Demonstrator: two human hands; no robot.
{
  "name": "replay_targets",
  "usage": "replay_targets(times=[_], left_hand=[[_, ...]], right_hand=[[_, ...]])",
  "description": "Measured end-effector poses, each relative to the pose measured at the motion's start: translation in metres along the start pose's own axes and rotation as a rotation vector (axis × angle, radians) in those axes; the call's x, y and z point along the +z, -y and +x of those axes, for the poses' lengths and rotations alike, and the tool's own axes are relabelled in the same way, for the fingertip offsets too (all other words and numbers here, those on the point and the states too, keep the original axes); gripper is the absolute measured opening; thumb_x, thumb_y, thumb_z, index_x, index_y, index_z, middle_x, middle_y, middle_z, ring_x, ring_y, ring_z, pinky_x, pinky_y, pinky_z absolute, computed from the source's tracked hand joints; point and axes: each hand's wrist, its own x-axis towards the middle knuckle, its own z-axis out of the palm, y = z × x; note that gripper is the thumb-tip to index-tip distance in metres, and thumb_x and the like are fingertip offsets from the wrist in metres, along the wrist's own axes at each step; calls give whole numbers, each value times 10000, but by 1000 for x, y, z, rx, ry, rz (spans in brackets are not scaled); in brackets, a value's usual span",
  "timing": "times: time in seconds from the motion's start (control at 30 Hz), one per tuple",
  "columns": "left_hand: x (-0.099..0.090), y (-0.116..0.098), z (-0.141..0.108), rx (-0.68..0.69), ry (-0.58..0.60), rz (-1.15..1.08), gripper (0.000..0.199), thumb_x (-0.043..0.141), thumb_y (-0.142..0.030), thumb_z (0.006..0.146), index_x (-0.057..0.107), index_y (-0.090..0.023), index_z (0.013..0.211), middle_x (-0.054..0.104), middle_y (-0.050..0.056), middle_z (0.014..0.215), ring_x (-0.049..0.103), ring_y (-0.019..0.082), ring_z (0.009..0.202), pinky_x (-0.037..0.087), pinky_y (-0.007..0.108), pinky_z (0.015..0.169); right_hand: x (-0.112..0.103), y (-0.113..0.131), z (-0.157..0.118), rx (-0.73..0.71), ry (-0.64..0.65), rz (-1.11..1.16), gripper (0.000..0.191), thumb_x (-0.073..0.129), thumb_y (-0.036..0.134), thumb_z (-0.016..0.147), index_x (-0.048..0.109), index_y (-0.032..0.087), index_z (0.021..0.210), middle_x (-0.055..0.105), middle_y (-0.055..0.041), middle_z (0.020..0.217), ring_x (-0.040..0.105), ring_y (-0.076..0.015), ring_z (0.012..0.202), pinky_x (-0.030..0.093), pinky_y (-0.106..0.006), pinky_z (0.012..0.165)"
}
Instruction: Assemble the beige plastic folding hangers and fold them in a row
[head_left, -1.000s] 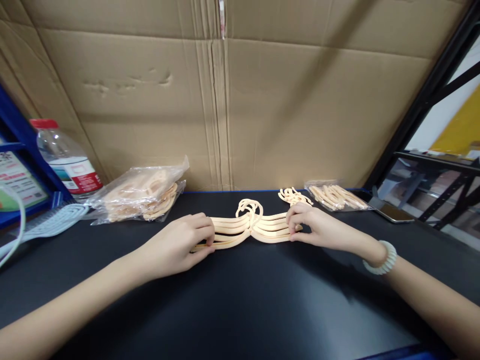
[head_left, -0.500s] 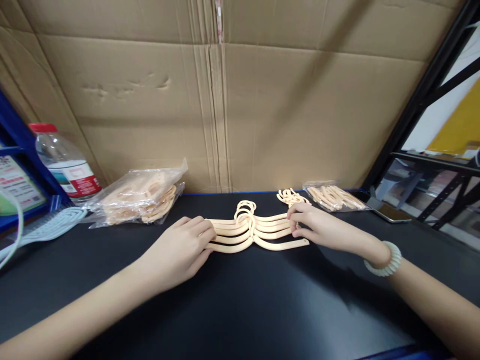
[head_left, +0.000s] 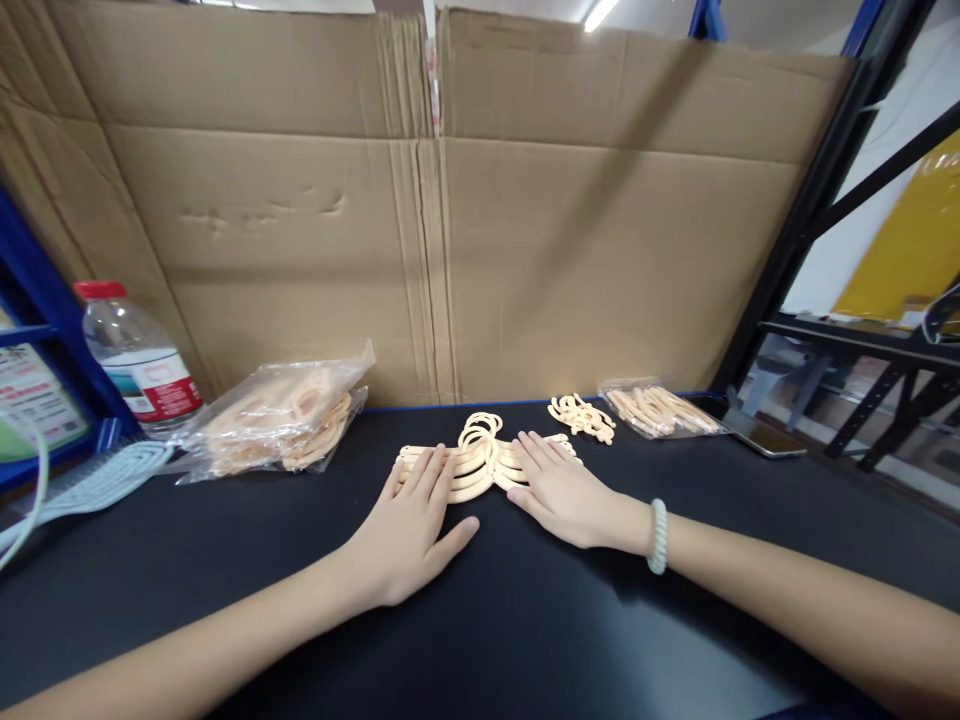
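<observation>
Several cream hanger-like pieces (head_left: 472, 484) with curved arms and looped tops lie in a row on the black table (head_left: 480, 640). My left hand (head_left: 412, 525) rests flat with its fingers stretched over their left arms, thumb spread to the side. Over the right arms lies my right hand (head_left: 562, 487), palm down, fingers extended and a pale coiled band on the wrist. Neither hand grips anything. Behind my right hand sits a small heap of cream curved parts (head_left: 581, 417).
Clear bags of cream parts lie at the back left (head_left: 274, 415) and back right (head_left: 660, 410). A red-capped bottle (head_left: 146, 365) and a pale blue brush (head_left: 105, 480) are at the left. A phone (head_left: 765, 436) lies far right. Cardboard (head_left: 300, 250) stands behind.
Both hands have gone from curled fingers at the ends of the pieces to lying flat on them, with my right hand further left. The camera view has tilted up.
</observation>
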Motion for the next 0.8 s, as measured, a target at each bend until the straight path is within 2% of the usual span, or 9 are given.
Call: replay_targets(times=[0.23, 0.47, 0.57, 0.7, 0.73, 0.8], left_hand=[[1, 23, 29, -42, 14, 69, 773, 276, -573, 921, 254, -16, 1456, 184, 212, 1520, 136, 332, 1422, 147, 578, 1115], [12, 40, 35, -8, -51, 105, 765, 286, -574, 919, 272, -29, 1455, 163, 182, 1520, 152, 328, 1415, 184, 589, 1116], [25, 52, 33, 55, -159, 138, 738, 316, -543, 927, 232, -53, 1473, 201, 181, 1518, 193, 328, 1405, 254, 576, 1103], [37, 59, 31, 159, -363, 170, 797, 430, -479, 914, 19, -144, 1509, 298, 189, 1506, 279, 347, 1381, 359, 580, 1046], [36, 58, 31, 171, -396, 161, 800, 456, -460, 908, 26, -152, 1508, 324, 192, 1498, 291, 357, 1376, 373, 584, 1034], [24, 52, 30, 195, -456, 107, 712, 488, -394, 901, 153, -161, 1485, 386, 188, 1471, 313, 365, 1367, 376, 586, 1032]], right_hand=[[4, -15, 41, -16, 13, 8, 698, 269, 486, 960, 280, -15, 1445, 234, -228, 1515, 171, -306, 1424, 164, -464, 1158], [2, -17, 48, 5, 5, -14, 692, 277, 489, 962, 272, 5, 1455, 230, -210, 1521, 172, -289, 1425, 166, -429, 1166], [5, -17, 49, 11, -9, -18, 697, 286, 505, 959, 272, 19, 1459, 238, -198, 1521, 177, -283, 1425, 173, -425, 1167], [9, -19, 50, 3, -66, -49, 762, 320, 578, 931, 283, 28, 1456, 256, -195, 1517, 181, -307, 1421, 179, -475, 1160], [9, -19, 50, -10, -96, -64, 778, 333, 597, 921, 290, 32, 1454, 260, -195, 1516, 178, -315, 1421, 178, -497, 1155], [9, -18, 49, -58, -172, -99, 771, 377, 598, 908, 309, 52, 1448, 282, -191, 1511, 177, -321, 1422, 175, -531, 1146]])
